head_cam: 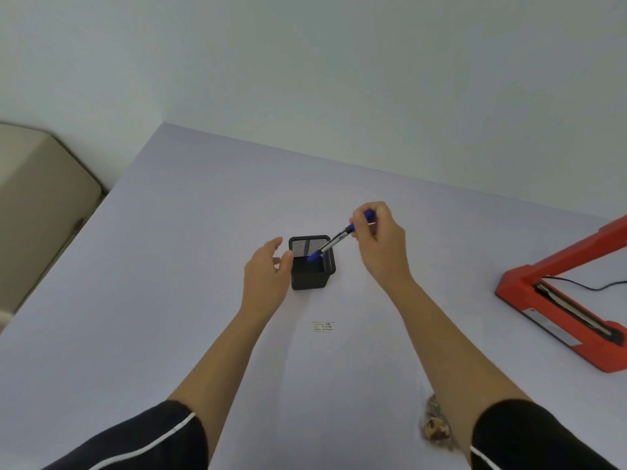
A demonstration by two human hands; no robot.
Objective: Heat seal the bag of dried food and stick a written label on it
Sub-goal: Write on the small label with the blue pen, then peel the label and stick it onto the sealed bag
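My right hand point(380, 240) pinches a blue-capped pen point(336, 239), its capped tip dipping into the mouth of a black mesh pen holder point(310, 274). My left hand point(266, 271) touches the holder's left side, fingers apart and curled around it. A small white label point(322, 326) with writing lies flat on the table in front of the holder. The bag of dried food point(436, 425) lies near the front edge, partly hidden behind my right forearm. A red heat sealer point(556, 310) sits at the right with its arm raised.
The pale lilac table point(169, 266) meets a white wall at the back. A beige cushioned seat point(37, 205) stands beyond the table's left edge. The sealer's black cable point(597, 286) trails off to the right.
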